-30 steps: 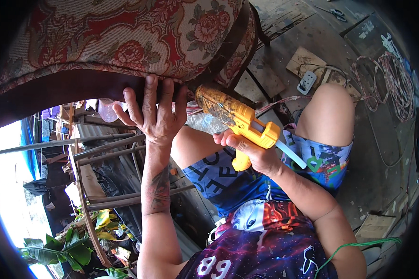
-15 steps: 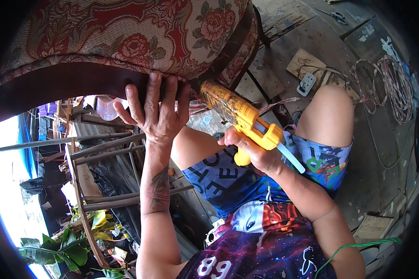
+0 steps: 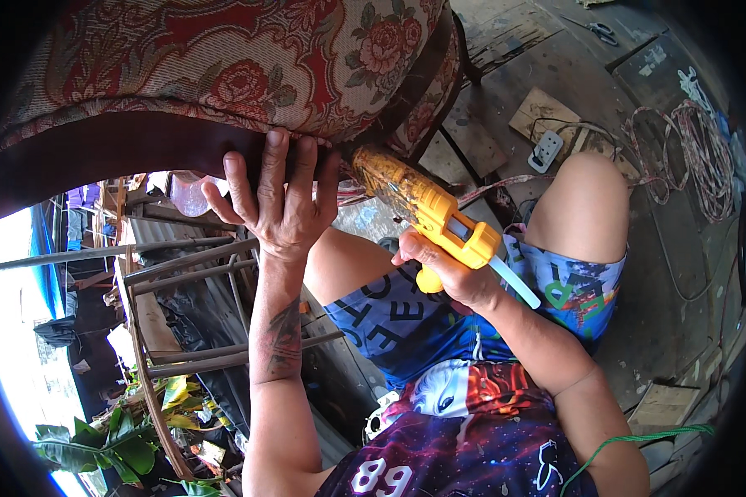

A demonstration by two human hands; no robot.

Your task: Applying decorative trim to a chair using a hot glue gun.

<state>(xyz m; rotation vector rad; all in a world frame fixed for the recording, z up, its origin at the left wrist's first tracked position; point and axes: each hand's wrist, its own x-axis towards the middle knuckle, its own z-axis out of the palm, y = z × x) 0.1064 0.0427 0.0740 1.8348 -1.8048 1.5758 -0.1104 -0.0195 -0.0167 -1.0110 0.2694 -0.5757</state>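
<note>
My right hand is wrapped round the grip of a yellow glue gun with a dark-stained barrel. A pale glue stick sticks out of its back end. The nozzle end points up-left at the edge of an upholstered chair with red floral fabric; the tip itself is hidden against the dark wood. With fingers spread, my left hand lies against the chair's dark wooden rail, its fingertips at the fabric's lower border.
On the wooden floor to the right lie a white power strip, a coiled cord and wooden boards. Scissors lie at the far right. A wooden frame and a green plant are at the left.
The glue gun and my right hand have shifted very slightly left along the chair's edge. My left hand stays in place.
</note>
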